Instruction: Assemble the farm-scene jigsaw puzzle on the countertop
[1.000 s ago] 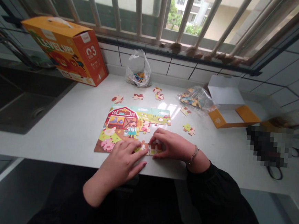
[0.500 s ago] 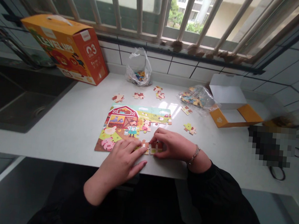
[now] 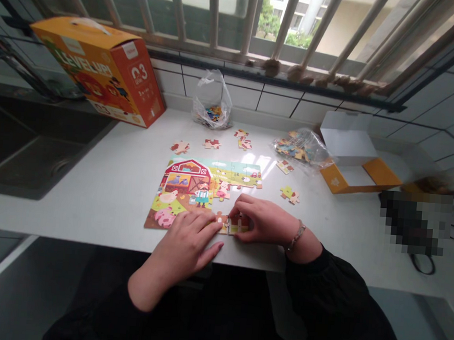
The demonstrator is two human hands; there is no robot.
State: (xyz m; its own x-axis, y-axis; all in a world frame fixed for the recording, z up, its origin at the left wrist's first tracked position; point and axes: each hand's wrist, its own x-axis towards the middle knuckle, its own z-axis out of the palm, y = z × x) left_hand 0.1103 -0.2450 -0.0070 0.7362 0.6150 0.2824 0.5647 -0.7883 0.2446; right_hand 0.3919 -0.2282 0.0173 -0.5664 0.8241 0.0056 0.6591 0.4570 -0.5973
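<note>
A partly joined farm jigsaw puzzle [image 3: 189,180] lies flat on the counter, showing a red barn, a farmer, a cow and a pig. My left hand [image 3: 184,240] rests palm down over its lower edge, fingers stretched out and thumb apart, the fingertips touching a brown bottom piece [image 3: 220,219]. Against that piece's right side, my right hand [image 3: 260,220] grips a brown-and-white puzzle piece [image 3: 240,223] between thumb and fingers. Part of this piece is covered by the hand. Only a thin line shows between the two pieces; whether they interlock fully I cannot tell.
Loose pieces lie behind and right of the puzzle, among them a cow-patterned piece [image 3: 212,144] and a green one [image 3: 289,194]. Two plastic bags of pieces [image 3: 213,103] [image 3: 301,147], an orange box [image 3: 100,76], an open small box [image 3: 358,172] and a sink [image 3: 47,156] surround them.
Both hands keep nearly the same places, the right still gripping its piece against the bottom row. The whole view has shifted slightly.
</note>
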